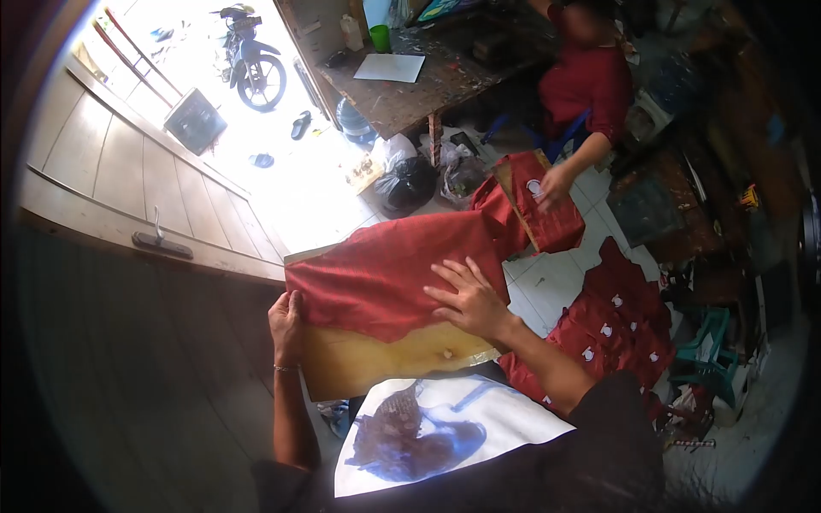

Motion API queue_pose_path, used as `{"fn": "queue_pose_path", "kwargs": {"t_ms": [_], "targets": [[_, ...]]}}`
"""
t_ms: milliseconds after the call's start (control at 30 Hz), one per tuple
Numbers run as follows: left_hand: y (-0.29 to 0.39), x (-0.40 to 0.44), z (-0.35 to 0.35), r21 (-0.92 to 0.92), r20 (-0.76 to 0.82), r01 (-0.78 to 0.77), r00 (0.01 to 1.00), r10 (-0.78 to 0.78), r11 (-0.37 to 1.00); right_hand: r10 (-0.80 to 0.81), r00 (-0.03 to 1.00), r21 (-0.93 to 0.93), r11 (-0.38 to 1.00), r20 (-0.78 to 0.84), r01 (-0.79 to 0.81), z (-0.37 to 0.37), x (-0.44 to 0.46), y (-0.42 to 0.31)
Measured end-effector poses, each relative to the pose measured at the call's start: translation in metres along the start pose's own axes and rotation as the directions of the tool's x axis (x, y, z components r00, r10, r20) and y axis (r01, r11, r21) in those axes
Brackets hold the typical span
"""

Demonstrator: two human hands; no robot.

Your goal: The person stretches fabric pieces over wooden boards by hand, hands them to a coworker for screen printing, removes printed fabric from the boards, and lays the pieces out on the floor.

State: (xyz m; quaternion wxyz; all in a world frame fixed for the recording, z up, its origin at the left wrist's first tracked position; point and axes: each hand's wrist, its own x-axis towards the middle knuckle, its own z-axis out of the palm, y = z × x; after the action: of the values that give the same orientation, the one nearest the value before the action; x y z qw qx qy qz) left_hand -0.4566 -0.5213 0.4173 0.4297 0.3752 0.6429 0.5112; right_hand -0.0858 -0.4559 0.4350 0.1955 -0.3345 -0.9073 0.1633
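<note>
Red fabric [385, 265] lies spread over a yellowish board [385, 352] in front of me, its near edge uneven. My left hand [285, 323] grips the left edge, thumb on top, with the cloth and the board's edge between thumb and fingers. Its other fingers are partly hidden underneath. My right hand [472, 299] rests flat on the fabric's right side, fingers spread. A white printed sheet or cloth [505, 403] covers my lap below the board. The fabric's far right end reaches toward another person's red piece.
A person in a red top [590, 90] sits at right, one hand over a red piece with a white print [556, 224]. Red printed fabric [620, 312] is heaped on the tiles. A wooden table [393, 103], black bag [405, 181] and door [128, 184] stand around.
</note>
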Motion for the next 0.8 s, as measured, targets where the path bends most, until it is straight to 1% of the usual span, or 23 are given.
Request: {"fn": "queue_pose_path", "kwargs": {"t_ms": [33, 100, 133, 167, 200, 233, 267, 333, 400, 433, 467, 500, 533, 600, 633, 667, 700, 733, 800], "targets": [[-0.006, 0.001, 0.001, 0.033, -0.008, 0.026, 1.000, -0.025, 0.999, 0.001, 1.000, 0.000, 1.000, 0.004, -0.001, 0.009, -0.004, 0.003], [-0.012, 0.000, 0.010, 0.029, 0.008, 0.064, 0.998, -0.064, 0.998, -0.034, 0.991, 0.074, 0.996, -0.131, 0.044, 0.022, -0.013, 0.003], [-0.013, 0.001, 0.010, 0.027, 0.019, 0.095, 0.995, -0.096, 0.995, -0.035, 0.991, 0.081, 0.996, -0.130, 0.046, 0.019, -0.015, -0.001], [-0.029, 0.007, 0.003, 0.096, 0.024, 0.113, 0.993, -0.116, 0.989, -0.062, 0.983, 0.071, 0.995, -0.171, 0.075, 0.012, -0.016, -0.006], [-0.037, 0.011, -0.001, 0.131, 0.041, 0.084, 0.995, -0.090, 0.988, -0.092, 0.973, 0.062, 0.992, -0.213, 0.108, 0.004, -0.014, -0.013], [-0.036, 0.014, 0.002, 0.051, 0.053, 0.065, 0.996, -0.068, 0.997, -0.098, 0.969, 0.029, 0.994, -0.225, 0.107, -0.004, -0.015, -0.020], [-0.034, 0.016, 0.007, -0.032, 0.070, 0.046, 0.997, -0.044, 0.998, -0.097, 0.972, 0.019, 0.994, -0.214, 0.103, -0.008, -0.018, -0.026], [-0.029, 0.020, 0.013, -0.052, 0.059, 0.025, 0.998, -0.022, 0.998, -0.102, 0.977, 0.037, 0.993, -0.189, 0.111, -0.018, -0.022, -0.040], [-0.017, 0.022, 0.019, -0.138, 0.027, -0.010, 1.000, 0.014, 0.990, -0.107, 0.973, 0.038, 0.992, -0.205, 0.118, -0.015, -0.028, -0.047], [-0.009, 0.021, 0.021, -0.143, 0.032, -0.013, 0.999, 0.018, 0.990, -0.068, 0.979, 0.030, 0.997, -0.192, 0.075, -0.015, -0.030, -0.048], [0.001, 0.018, 0.021, -0.101, 0.038, -0.008, 0.999, 0.012, 0.995, -0.031, 0.983, 0.021, 0.999, -0.181, 0.036, -0.015, -0.031, -0.050], [0.007, 0.019, 0.021, -0.057, 0.042, -0.004, 0.999, 0.007, 0.998, -0.033, 0.984, -0.004, 0.999, -0.177, 0.032, -0.017, -0.031, -0.051], [0.009, 0.019, 0.021, -0.059, 0.039, -0.009, 0.999, 0.012, 0.998, -0.038, 0.983, -0.007, 0.999, -0.179, 0.037, -0.019, -0.032, -0.055], [0.012, 0.023, 0.021, 0.045, 0.024, -0.044, 0.999, 0.043, 0.998, -0.102, 0.979, 0.004, 0.995, -0.174, 0.104, -0.024, -0.034, -0.063], [0.015, 0.024, 0.021, 0.042, 0.018, -0.050, 0.999, 0.049, 0.998, -0.095, 0.978, 0.031, 0.994, -0.186, 0.103, -0.026, -0.034, -0.070], [0.016, 0.024, 0.020, 0.021, 0.019, -0.092, 0.996, 0.091, 0.996, -0.100, 0.977, 0.029, 0.994, -0.187, 0.107, -0.024, -0.034, -0.070], [0.018, 0.024, 0.021, 0.000, 0.020, -0.133, 0.991, 0.133, 0.991, -0.070, 0.985, 0.022, 0.997, -0.157, 0.074, -0.023, -0.035, -0.069], [0.021, 0.022, 0.023, -0.003, 0.018, -0.136, 0.990, 0.136, 0.991, -0.040, 0.991, 0.014, 0.999, -0.127, 0.042, -0.021, -0.035, -0.067], [0.030, 0.017, 0.025, -0.035, -0.039, -0.174, 0.984, 0.173, 0.984, -0.058, 0.992, -0.016, 0.998, -0.112, 0.057, -0.026, -0.032, -0.063]]}}
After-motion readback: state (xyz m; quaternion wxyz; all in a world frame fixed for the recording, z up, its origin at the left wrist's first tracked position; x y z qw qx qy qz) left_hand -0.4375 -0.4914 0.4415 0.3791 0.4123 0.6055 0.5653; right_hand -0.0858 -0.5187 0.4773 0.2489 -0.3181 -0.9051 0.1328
